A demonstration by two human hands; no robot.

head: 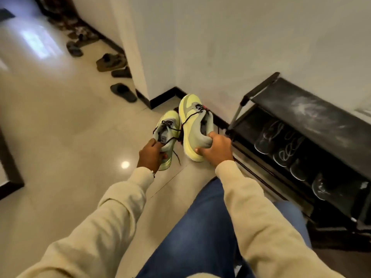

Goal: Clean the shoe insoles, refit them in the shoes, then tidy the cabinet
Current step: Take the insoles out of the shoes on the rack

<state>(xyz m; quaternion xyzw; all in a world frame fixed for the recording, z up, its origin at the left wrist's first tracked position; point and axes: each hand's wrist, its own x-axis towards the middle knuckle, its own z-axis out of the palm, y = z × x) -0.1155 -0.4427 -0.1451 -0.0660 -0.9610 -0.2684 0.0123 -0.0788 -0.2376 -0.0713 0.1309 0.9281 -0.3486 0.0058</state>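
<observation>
I hold a pair of lime-green and grey sneakers with dark laces above the tiled floor. My left hand (152,155) grips the heel of the left sneaker (168,125), toe pointing away. My right hand (216,147) grips the heel of the right sneaker (190,121), which sits higher and closer to the wall. Loose laces dangle between the two shoes. The insoles are not visible inside them. To the right stands the black shoe cabinet (297,109), its dusty top showing and several dark shoes on the shelf beneath.
A white wall and black skirting (166,96) lie just beyond the sneakers. Several sandals and slippers (123,92) line the skirting at the upper left. Glossy cream tiles (60,121) spread to the left. My blue-jeaned leg (200,227) is below.
</observation>
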